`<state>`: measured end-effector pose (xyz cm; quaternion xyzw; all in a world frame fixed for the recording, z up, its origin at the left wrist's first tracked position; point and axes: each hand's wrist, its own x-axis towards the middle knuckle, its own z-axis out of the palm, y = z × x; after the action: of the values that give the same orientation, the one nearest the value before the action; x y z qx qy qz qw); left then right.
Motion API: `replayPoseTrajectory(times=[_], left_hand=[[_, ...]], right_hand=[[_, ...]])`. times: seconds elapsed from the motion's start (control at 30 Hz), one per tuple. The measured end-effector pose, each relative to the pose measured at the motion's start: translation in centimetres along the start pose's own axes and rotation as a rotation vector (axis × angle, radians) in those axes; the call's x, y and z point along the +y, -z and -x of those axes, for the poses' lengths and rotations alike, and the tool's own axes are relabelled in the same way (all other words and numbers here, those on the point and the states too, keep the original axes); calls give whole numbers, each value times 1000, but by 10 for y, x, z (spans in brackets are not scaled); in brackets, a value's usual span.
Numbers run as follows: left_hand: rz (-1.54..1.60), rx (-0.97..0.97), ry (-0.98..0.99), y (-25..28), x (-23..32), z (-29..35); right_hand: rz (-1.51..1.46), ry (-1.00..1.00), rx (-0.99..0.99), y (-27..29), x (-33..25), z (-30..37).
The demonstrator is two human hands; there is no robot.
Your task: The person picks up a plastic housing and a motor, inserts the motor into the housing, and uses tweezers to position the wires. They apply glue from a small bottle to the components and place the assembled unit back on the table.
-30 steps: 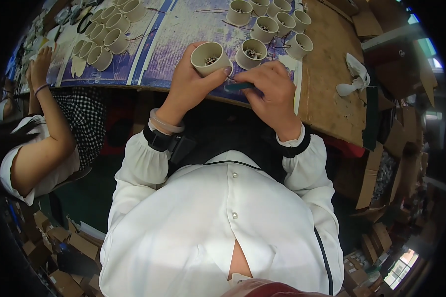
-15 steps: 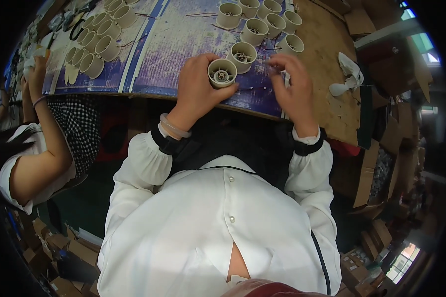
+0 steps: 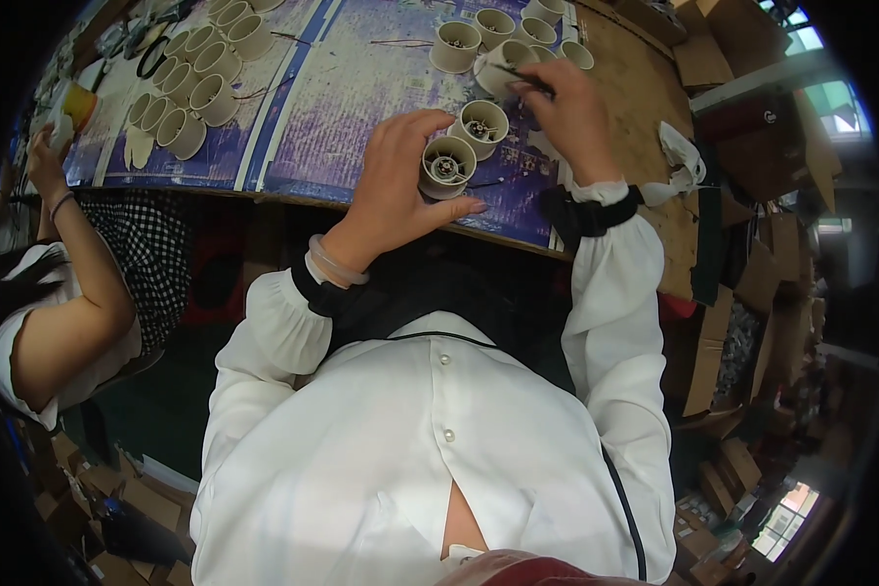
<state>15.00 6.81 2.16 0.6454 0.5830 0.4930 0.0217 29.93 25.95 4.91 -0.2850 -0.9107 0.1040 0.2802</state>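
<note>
My left hand is curled round a white round cup-shaped housing near the table's front edge, fingers on its left and far side, thumb along its near side. Inside the housing is a ring with a small metal part at the centre. Just behind it stands a similar white housing with metal parts and wires inside. My right hand, raised over the table to the right, pinches a slim dark tool, perhaps tweezers. The tool's tip passes in front of another white housing.
Several more white housings with thin wires stand at the back, and another group is on the left. A crumpled white wrapping lies on the right. At the left sits another person. Open cartons stand at right.
My right hand has moved up and away from me and now shows the dark tool in its fingers. My left hand stays round the same housing, its index finger reaching farther along the far side.
</note>
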Motion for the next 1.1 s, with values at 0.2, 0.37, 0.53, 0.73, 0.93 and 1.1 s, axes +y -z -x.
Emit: replayPoseTrajectory(times=[0.2, 0.37, 0.53, 0.73, 0.93, 1.1], left_hand=[[-126, -91, -67, -1, 7, -18], [-384, -151, -44, -21, 13, -27], [-427, -76, -21, -25, 7, -31], [-431, -52, 66, -15, 1, -29], [-504, -61, 229, 12, -9, -29], [-537, 104, -122, 25, -12, -32]], right_hand=[[-388, -60, 194, 41, -19, 12], [-410, -36, 193, 51, -25, 32], [-449, -30, 179, 47, -20, 44], [-550, -14, 165, 42, -15, 55], [-523, 58, 41, 48, -14, 57], [-616, 152, -127, 55, -20, 57]])
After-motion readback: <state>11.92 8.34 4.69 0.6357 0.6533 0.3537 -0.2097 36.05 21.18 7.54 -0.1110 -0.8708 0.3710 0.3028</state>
